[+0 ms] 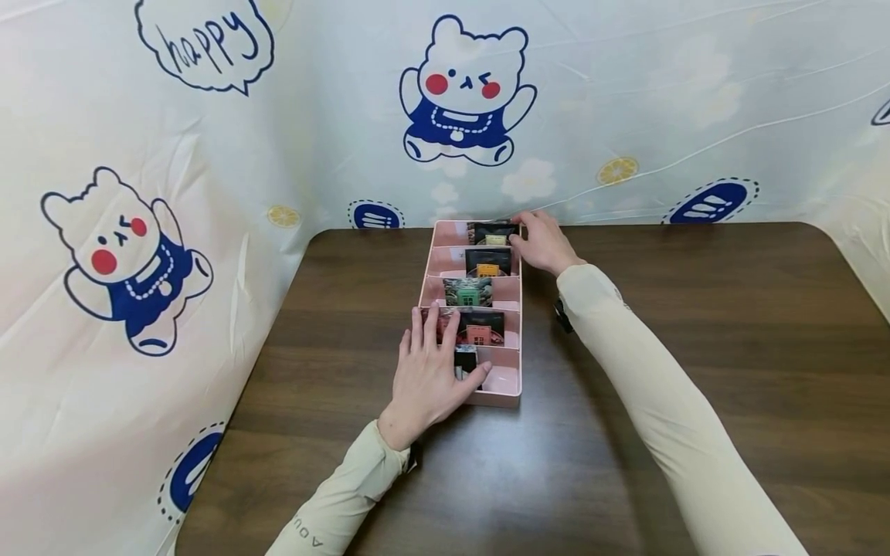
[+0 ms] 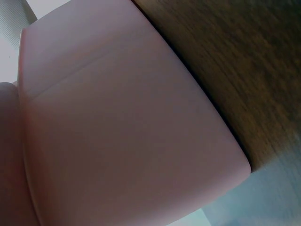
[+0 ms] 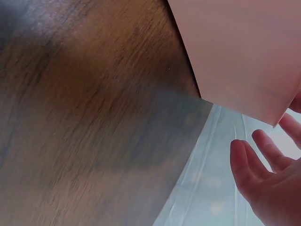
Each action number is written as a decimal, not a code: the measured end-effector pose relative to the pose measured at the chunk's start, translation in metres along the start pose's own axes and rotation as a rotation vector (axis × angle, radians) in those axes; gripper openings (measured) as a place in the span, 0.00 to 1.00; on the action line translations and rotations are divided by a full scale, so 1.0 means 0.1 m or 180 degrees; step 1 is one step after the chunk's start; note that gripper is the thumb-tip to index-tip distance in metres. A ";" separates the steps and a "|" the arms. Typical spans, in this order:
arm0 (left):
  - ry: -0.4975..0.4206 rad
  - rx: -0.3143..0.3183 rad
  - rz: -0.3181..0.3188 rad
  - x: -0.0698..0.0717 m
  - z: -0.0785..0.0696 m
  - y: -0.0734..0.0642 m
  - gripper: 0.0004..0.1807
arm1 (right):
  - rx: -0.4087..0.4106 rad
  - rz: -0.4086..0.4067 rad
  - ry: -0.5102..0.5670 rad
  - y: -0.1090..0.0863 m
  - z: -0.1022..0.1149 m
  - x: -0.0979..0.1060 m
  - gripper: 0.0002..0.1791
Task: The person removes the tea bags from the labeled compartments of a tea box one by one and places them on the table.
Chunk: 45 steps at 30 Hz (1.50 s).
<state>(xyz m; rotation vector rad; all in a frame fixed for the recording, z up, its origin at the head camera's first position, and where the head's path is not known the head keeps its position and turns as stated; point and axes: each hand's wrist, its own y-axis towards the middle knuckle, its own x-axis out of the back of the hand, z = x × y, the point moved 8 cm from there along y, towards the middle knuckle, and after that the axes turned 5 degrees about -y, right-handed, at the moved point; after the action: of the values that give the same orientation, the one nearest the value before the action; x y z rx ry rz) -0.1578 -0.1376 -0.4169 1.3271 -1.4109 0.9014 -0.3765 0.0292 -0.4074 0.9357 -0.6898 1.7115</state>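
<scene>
A pink divided tray (image 1: 504, 376) stands on the table, its compartments one behind another. Flat sachets stand inside: a black one with a pale yellow label (image 1: 495, 239) at the back, a black one with an orange label (image 1: 488, 264), a green-labelled one (image 1: 468, 293) and a red-labelled one (image 1: 480, 332). My left hand (image 1: 429, 378) lies spread over the near left part, partly hiding a black and white packet (image 1: 466, 357). At the back right corner is my right hand (image 1: 545, 243), its thumb overlapping the rearmost sachet; I cannot tell whether it pinches it.
The brown wooden table (image 1: 695, 324) extends to both sides of the tray. A patterned pale cloth (image 1: 591, 93) hangs along the table's back and left edges, close behind the tray's far end.
</scene>
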 end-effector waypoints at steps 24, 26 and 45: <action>-0.0023 -0.0092 -0.0105 0.01 -0.02 0.00 0.48 | 0.0037 0.0046 0.0289 0.01 0.02 -0.08 0.16; -0.0016 -0.0091 -0.0112 0.01 -0.02 0.00 0.48 | 0.0032 0.0032 0.0324 0.02 0.01 -0.09 0.16; -0.0017 -0.0076 -0.0083 -0.01 0.00 0.01 0.45 | -0.0023 0.0004 0.0503 0.00 0.02 -0.10 0.15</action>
<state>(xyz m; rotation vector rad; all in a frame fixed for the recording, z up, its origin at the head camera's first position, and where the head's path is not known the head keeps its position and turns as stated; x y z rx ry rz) -0.1587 -0.1377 -0.4174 1.3280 -1.4013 0.8620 -0.3740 0.0227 -0.4144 0.7855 -0.5916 1.7614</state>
